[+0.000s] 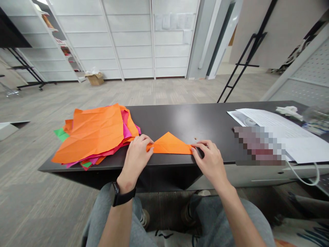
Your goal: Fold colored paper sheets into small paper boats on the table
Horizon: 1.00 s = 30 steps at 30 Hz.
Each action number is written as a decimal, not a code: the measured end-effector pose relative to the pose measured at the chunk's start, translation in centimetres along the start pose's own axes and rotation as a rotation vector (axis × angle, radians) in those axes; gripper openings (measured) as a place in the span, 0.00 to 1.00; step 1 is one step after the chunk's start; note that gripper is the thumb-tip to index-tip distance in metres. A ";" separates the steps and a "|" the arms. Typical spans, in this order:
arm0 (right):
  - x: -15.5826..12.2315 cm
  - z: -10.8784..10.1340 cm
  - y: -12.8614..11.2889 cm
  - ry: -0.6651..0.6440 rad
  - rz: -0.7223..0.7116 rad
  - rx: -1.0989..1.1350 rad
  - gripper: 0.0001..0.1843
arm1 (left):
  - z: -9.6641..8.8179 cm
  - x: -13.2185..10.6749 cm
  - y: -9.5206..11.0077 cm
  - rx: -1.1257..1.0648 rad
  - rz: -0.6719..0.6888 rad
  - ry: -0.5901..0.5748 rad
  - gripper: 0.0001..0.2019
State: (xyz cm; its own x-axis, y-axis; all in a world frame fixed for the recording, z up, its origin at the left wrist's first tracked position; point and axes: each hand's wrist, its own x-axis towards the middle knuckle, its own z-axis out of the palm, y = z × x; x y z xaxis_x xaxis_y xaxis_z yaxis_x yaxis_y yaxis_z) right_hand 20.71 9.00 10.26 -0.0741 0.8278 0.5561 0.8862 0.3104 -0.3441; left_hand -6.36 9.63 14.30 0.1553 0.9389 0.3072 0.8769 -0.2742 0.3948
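Orange folded paper triangle [171, 144] lies on dark smooth tabletop [180, 120], between left hand [138, 149] and right hand [209, 157]. Long axis runs sideways, from fingers to fingers; peak points away, beyond fingers. Left fingers pinch left corner, right fingers right corner; neither hand nearer.

Wearing a black smartwatch [115, 194] on the left wrist [125, 184], squarish in the case, with a smooth, wide black strap [125, 198]. Bare at the left hand [138, 150], the right hand [209, 159] and along both forearms [235, 206]. Dressed in loose, faded grey-blue jeans [253, 219], softly creased. Shod in light-edged shoes [146, 219], largely lost in shadow. Showing, between the thighs, some whitish fabric [171, 236] with dark markings, perhaps a shirt; too cropped to tell.
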 end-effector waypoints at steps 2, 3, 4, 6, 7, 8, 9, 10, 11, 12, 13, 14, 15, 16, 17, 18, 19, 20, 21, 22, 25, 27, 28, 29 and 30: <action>0.1 -0.1 0.1 -0.009 0.010 0.022 0.09 | -0.4 -0.2 -0.6 0.018 -0.040 -0.004 0.08; 0.1 -0.2 0.1 -0.002 0.010 0.035 0.09 | -0.5 -0.3 -0.8 0.031 -0.051 -0.001 0.09; 0.2 -0.4 0.0 0.016 0.000 0.041 0.09 | -0.6 -0.5 -1.0 0.047 -0.056 0.001 0.09; 0.2 -0.8 -0.5 0.069 -0.069 0.032 0.09 | -0.7 -0.7 -1.1 0.082 -0.049 -0.005 0.10; 0.1 -1.0 -1.1 0.086 -0.133 0.028 0.10 | -0.8 -0.8 -1.1 0.099 -0.043 -0.016 0.11; 0.0 -1.2 -1.8 0.081 -0.208 0.033 0.13 | -0.8 -0.9 -0.9 0.114 -0.037 -0.030 0.11; -0.2 -1.3 -2.8 0.053 -0.282 0.052 0.15 | -0.8 -0.9 -0.7 0.128 -0.035 -0.044 0.12; -0.5 -1.2 -3.8 -0.007 -0.349 0.083 0.16 | -0.8 -0.9 -0.5 0.138 -0.036 -0.056 0.12; -0.8 -1.1 -4.8 -0.085 -0.387 0.109 0.17 | -0.8 -0.9 -0.3 0.142 -0.041 -0.062 0.12; -1.1 -0.8 -5.8 -0.157 -0.392 0.119 0.18 | -0.7 -0.9 -0.1 0.139 -0.049 -0.064 0.11; -1.4 -0.6 -6.7 -0.219 -0.383 0.114 0.20 | -0.7 -0.9 -0.1 0.130 -0.061 -0.062 0.11; -1.7 -0.3 -7.3 -0.263 -0.368 0.105 0.22 | -0.6 -0.8 0.0 0.117 -0.076 -0.060 0.10; -1.8 -0.1 -7.7 -0.294 -0.349 0.093 0.23 | -0.6 -0.8 -0.1 0.102 -0.092 -0.056 0.09; -1.9 0.0 -7.8 -0.311 -0.326 0.081 0.23 | -0.6 -0.8 -0.2 0.088 -0.107 -0.052 0.09; -1.9 0.0 -7.6 -0.315 -0.300 0.070 0.22 | -0.5 -0.7 -0.3 0.076 -0.119 -0.050 0.09; -1.8 -0.2 -7.2 -0.312 -0.277 0.060 0.21 | -0.5 -0.7 -0.5 0.066 -0.127 -0.049 0.08; -1.7 -0.4 -6.5 -0.303 -0.256 0.048 0.21 | -0.5 -0.7 -0.7 0.058 -0.130 -0.047 0.08; -1.6 -0.7 -5.8 -0.293 -0.238 0.033 0.20 | -0.5 -0.8 -0.8 0.051 -0.131 -0.043 0.08; -1.5 -1.1 -5.1 -0.285 -0.226 0.015 0.20 | -0.4 -0.8 -1.0 0.046 -0.131 -0.037 0.08; -1.5 -1.4 -4.4 -0.281 -0.216 -0.005 0.20 | -0.4 -0.8 -1.1 0.041 -0.130 -0.033 0.08; -1.5 -2.0 -3.1 -0.260 -0.171 -0.059 0.20 | -0.4 -0.9 -1.3 0.027 -0.125 -0.026 0.09; -1.5 -2.2 -2.9 -0.234 -0.149 -0.070 0.19 | -0.4 -0.9 -1.3 0.026 -0.115 -0.021 0.09; -1.5 -2.2 -2.9 -0.222 -0.144 -0.067 0.19 | -0.4 -0.8 -1.3 0.033 -0.111 -0.014 0.08; -1.5 -2.1 -2.9 -0.212 -0.143 -0.060 0.19 | -0.4 -0.8 -1.2 0.042 -0.103 -0.007 0.08; -1.4 -2.0 -3.0 -0.205 -0.141 -0.050 0.18 | -0.4 -0.8 -1.1 0.047 -0.086 -0.002 0.08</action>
State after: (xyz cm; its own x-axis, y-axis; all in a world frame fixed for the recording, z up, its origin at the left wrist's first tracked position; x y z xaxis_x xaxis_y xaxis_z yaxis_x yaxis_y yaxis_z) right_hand 19.11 5.94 12.04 -0.2854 0.8572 0.4287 0.8815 0.4103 -0.2335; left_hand -7.61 9.12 13.99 0.0796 0.9590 0.2719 0.9074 -0.1826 0.3784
